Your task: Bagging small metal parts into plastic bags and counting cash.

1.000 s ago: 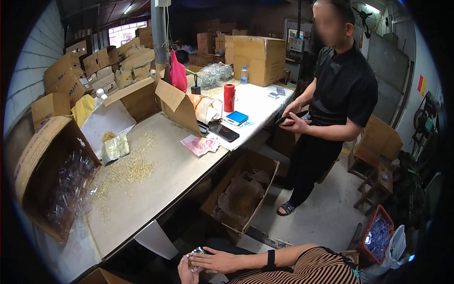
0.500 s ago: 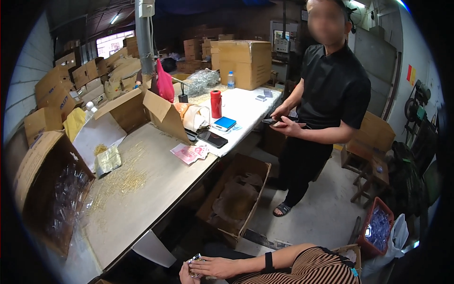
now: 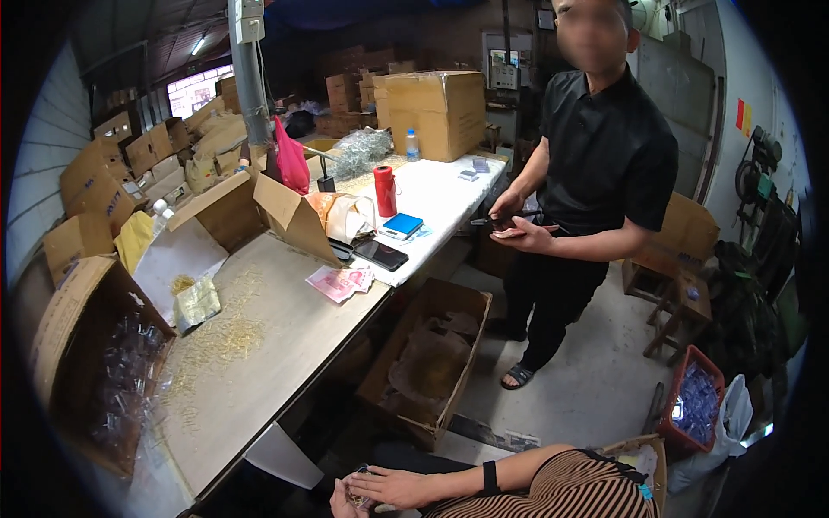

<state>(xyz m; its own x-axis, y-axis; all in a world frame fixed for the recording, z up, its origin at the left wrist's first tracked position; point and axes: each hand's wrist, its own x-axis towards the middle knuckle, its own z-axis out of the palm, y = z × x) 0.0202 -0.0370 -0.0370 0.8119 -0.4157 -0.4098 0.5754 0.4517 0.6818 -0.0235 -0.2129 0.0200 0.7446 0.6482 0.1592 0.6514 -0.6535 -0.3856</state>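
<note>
Both my hands meet low in the frame, below the table's near edge. Fingers of my left hand (image 3: 344, 501) are bent around a small shiny thing (image 3: 357, 483) with gold-coloured bits showing. Over its near side lies my right hand (image 3: 393, 488), the fingers pressed against it; a black band circles that wrist. My hands cover most of the thing, so its kind cannot be made out. On the tabletop (image 3: 294, 345) many thin gold-coloured pieces (image 3: 224, 341) are scattered beside a crumpled pale packet (image 3: 197, 302).
A person (image 3: 596, 164) in black stands across, holding a dark wallet-like thing (image 3: 514, 226). Banknotes (image 3: 341, 283), a phone (image 3: 381, 255), a blue-topped scale (image 3: 403, 226) and a red flask (image 3: 385, 192) lie or stand on the table. An open carton (image 3: 469, 367) sits on the floor; clear plastic pieces fill another (image 3: 129, 363).
The view has shifted slightly. The person opposite has moved the dark thing a little in their hands. My hands stay together on the small shiny thing.
</note>
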